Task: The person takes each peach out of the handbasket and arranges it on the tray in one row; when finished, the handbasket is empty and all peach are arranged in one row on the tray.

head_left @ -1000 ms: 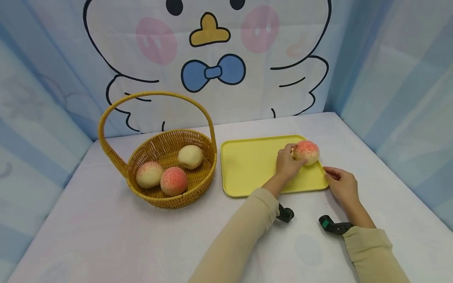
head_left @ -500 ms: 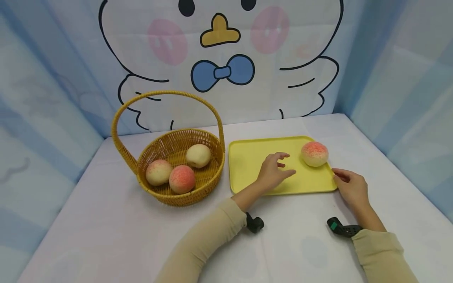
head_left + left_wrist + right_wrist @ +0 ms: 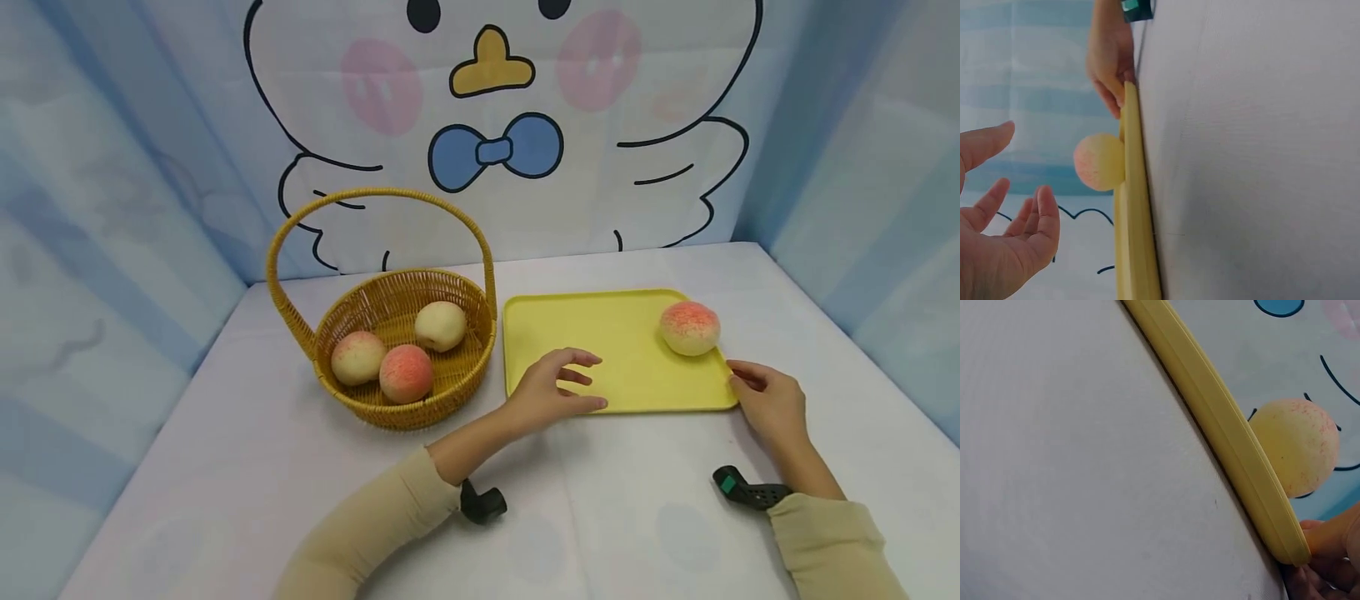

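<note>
A yellow tray (image 3: pixel 585 329) lies on the table, with one pink-and-cream peach (image 3: pixel 690 327) on its right end. My right hand (image 3: pixel 772 404) pinches the tray's front right corner; in the right wrist view its thumb (image 3: pixel 1332 536) is on the upper side and curled fingers show below the edge. Over the front left part of the tray, my left hand (image 3: pixel 551 392) is held with fingers spread and bent slightly, nothing between them. The left wrist view shows that hand's thumb and fingers apart, with the peach (image 3: pixel 1099 161) some way beyond them.
Left of the tray stands a wicker basket (image 3: pixel 408 414) with a tall arched handle (image 3: pixel 382 192). Inside are a pink peach (image 3: pixel 407 374), a paler speckled peach (image 3: pixel 358 358) and a cream-coloured fruit (image 3: pixel 440 326). A printed curtain (image 3: pixel 495 225) hangs behind the table.
My left hand has let go of the peach at the tray's right end and drawn back left and toward me. The right hand stays at the tray corner. The head view has shifted slightly left.
</note>
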{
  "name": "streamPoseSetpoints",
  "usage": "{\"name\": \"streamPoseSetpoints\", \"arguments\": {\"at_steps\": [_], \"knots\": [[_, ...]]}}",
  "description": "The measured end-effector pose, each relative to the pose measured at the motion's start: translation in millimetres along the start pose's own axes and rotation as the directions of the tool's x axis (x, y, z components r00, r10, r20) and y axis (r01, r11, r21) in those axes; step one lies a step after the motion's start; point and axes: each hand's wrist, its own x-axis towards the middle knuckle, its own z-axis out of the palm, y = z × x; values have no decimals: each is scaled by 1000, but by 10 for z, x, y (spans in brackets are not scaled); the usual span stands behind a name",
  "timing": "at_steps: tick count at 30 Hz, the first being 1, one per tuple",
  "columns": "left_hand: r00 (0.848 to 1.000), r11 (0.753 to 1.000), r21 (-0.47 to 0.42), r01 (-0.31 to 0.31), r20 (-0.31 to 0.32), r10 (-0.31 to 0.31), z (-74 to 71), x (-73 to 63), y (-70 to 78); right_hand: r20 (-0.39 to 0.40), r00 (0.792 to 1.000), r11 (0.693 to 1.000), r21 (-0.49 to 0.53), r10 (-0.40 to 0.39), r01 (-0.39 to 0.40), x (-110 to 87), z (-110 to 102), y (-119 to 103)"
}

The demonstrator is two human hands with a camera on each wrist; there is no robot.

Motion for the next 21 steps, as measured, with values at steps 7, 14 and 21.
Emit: {"name": "streamPoseSetpoints", "arguments": {"at_steps": [7,14,21], "knots": [[997,998,-23,-51,53,52,-284,-309,179,9,1000,1000,6,23,-23,20,9,-4],[983,988,109,-108,162,90,-688,-623,301,22,999,999,5,40,-41,6,17,6],[982,964,248,-96,184,51,-1105,-863,400,18,999,1000,4,30,-30,10,6,-5]]}}
